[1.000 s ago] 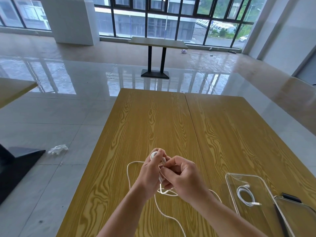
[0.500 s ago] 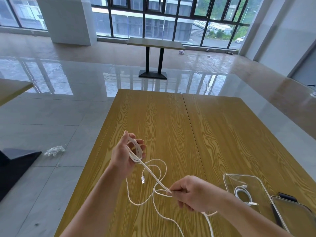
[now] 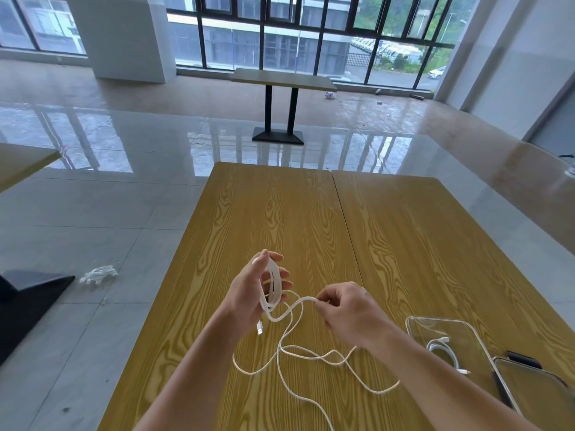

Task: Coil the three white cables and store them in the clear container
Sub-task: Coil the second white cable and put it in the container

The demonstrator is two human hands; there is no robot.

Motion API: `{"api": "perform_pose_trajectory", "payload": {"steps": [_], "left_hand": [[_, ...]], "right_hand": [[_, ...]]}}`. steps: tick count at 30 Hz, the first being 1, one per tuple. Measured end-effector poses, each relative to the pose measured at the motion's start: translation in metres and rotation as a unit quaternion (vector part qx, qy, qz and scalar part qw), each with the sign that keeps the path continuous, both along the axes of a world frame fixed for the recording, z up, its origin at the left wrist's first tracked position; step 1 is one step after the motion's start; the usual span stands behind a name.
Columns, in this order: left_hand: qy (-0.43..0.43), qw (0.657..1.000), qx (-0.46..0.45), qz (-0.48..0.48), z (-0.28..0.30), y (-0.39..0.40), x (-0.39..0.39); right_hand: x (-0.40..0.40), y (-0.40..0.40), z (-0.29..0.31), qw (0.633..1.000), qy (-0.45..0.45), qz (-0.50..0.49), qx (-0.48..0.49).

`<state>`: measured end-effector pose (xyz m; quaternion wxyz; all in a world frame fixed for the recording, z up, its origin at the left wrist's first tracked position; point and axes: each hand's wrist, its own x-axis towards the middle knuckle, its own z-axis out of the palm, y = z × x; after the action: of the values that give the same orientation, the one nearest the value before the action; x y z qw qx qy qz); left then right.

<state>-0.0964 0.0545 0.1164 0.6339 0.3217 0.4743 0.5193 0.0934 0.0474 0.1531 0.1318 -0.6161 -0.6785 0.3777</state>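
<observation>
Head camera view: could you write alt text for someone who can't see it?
A person's left hand holds a few loops of white cable while the right hand pinches the loose length, which trails across a wooden table. At right, a clear container holds a coiled cable.

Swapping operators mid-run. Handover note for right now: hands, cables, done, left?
Left hand: grips the coil of the white cable being wound, a few loops around the fingers.
Right hand: pinches the same cable just past the coil, feeding it in.
Loose cable: the rest sprawls on the wooden table; one plug hangs below the left hand.
Clear container: open, at the right, with one coiled cable inside; its lid lies beside it.
Done: one cable stored.
Left: finish this coil and put it in. No third cable is in view.
</observation>
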Motion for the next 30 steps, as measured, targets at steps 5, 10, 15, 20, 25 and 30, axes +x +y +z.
{"api": "perform_pose_trajectory", "payload": {"steps": [5,10,15,20,25,30], "left_hand": [[0.013,1.0,0.002,-0.021,-0.005,-0.005,0.01],[0.028,0.999,0.01,-0.04,-0.009,-0.012,0.018],[0.023,0.998,0.03,-0.055,-0.007,-0.017,0.023],[-0.028,0.998,0.026,-0.058,-0.007,-0.02,0.028],[-0.059,0.993,0.045,-0.087,-0.007,-0.021,0.034],[-0.078,0.991,0.059,-0.09,-0.006,-0.023,0.04]], "right_hand": [[-0.005,0.002,0.008,0.989,0.12,-0.077,-0.048],[-0.008,-0.002,0.018,0.888,0.381,-0.141,-0.217],[-0.009,-0.008,0.018,0.853,0.454,-0.1,-0.239],[-0.012,-0.013,0.01,0.893,0.409,-0.078,-0.171],[-0.021,-0.02,0.009,0.927,0.357,-0.054,-0.106],[-0.024,-0.023,0.008,0.947,0.312,-0.022,-0.076]]}}
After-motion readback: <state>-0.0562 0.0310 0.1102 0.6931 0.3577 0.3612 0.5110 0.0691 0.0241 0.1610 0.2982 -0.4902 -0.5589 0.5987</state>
